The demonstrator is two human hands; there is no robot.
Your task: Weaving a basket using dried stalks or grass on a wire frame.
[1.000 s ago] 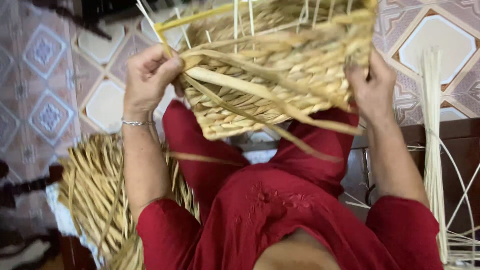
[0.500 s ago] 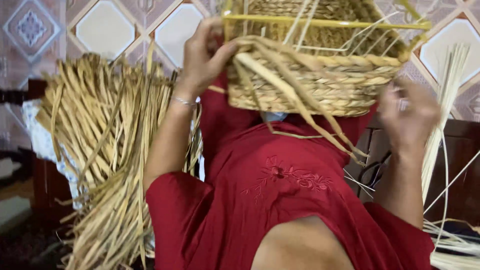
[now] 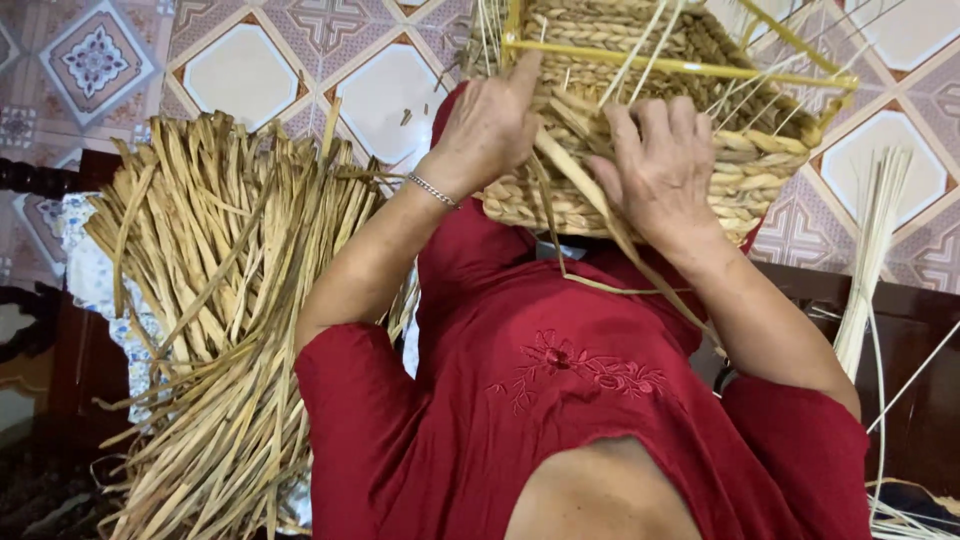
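A half-woven basket [image 3: 745, 170] of flat straw-coloured strands on a yellow wire frame [image 3: 640, 62] rests on my lap, over my red clothing. My left hand [image 3: 490, 125], with a thin bracelet at the wrist, grips the basket's near wall, fingers reaching up to the frame. Just to its right, my right hand [image 3: 655, 170] lies with curled fingers on the weave. A long loose strand [image 3: 620, 240] comes out between the two hands and trails down across my lap. What the palms hold is hidden.
A large heap of dried flat strands [image 3: 220, 300] lies at my left over a patterned cloth. Thin pale reeds [image 3: 870, 250] stand at the right against dark wooden furniture [image 3: 910, 330]. Patterned floor tiles [image 3: 240, 70] lie beyond.
My right hand came off the basket's right side and now rests on its near wall beside my left hand. The basket sits lower and nearer in view.
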